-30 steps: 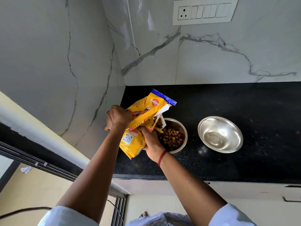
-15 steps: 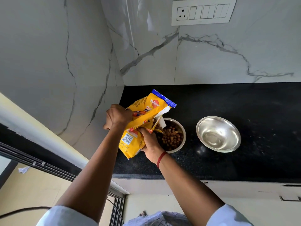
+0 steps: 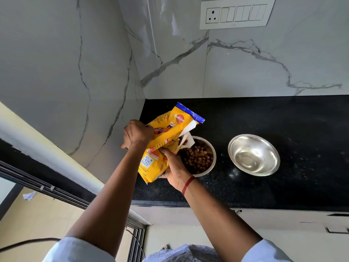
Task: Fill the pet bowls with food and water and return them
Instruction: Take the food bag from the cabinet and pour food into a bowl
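I see the yellow food bag (image 3: 166, 140) tipped over the first bowl (image 3: 213, 150), with its torn mouth above the bowl's 11 o'clock edge. Brown food bits (image 3: 198, 159) lie in that bowl. The left hand (image 3: 137, 134) grips the bag's upper side, fingers curled round it. The right hand (image 3: 174, 171) holds the bag from below, fingers wrapped on it. The second bowl (image 3: 254, 155) sits at 3 o'clock from the first, near but apart. Both stand on the black desk (image 3: 283, 120).
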